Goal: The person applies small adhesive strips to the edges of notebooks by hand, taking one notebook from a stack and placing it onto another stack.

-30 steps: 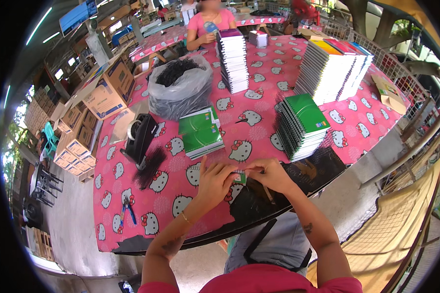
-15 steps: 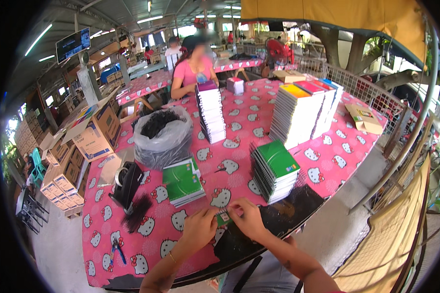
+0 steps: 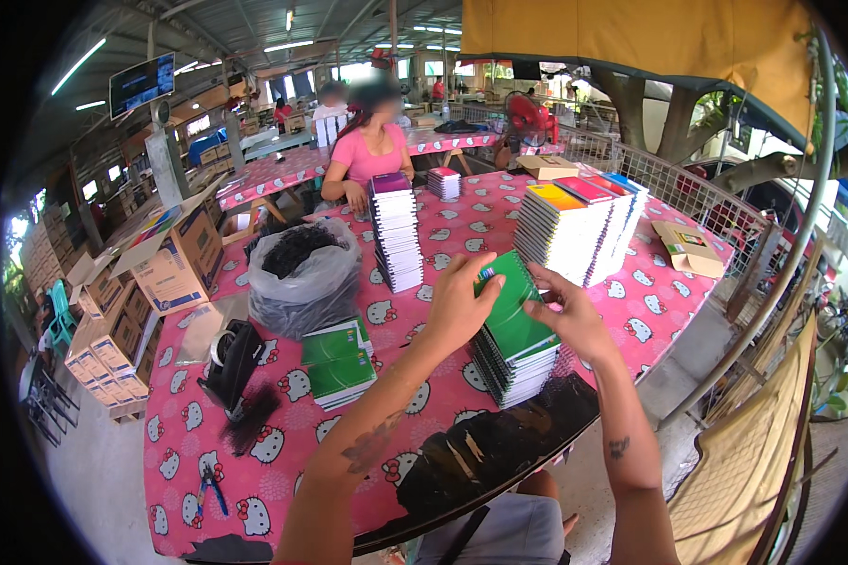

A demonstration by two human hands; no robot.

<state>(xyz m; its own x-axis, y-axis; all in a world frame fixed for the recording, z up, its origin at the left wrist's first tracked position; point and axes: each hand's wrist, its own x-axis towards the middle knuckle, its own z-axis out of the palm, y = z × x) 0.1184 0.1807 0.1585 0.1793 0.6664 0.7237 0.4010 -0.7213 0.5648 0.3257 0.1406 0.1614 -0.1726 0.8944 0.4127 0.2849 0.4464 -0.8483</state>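
Observation:
Over a stack of green spiral notebooks (image 3: 520, 384), my two hands hold a green-covered notebook (image 3: 523, 325) at its sides, up toward its far end. My left hand (image 3: 464, 303) closes on its left edge, the thumb on the cover. My right hand (image 3: 575, 315) pinches the right edge with thumb and fingers. The held notebook lies on or just above the pile; I cannot tell which. To the left, a low pile of green notebooks without visible coils (image 3: 337, 365) rests on the pink patterned tablecloth (image 3: 297, 476).
Left are a plastic bag of black coils (image 3: 306, 278), black tape dispenser (image 3: 234, 363), loose black coils (image 3: 252, 419) and blue-handled pliers (image 3: 209, 490). Beyond stand a purple-topped notebook stack (image 3: 396, 235) and yellow- and red-topped stacks (image 3: 561, 231). A person in pink (image 3: 367, 155) sits across.
Both hands have moved from the table's near edge up and away to the green stack, carrying the green notebook. The person across has drawn back from the purple-topped stack.

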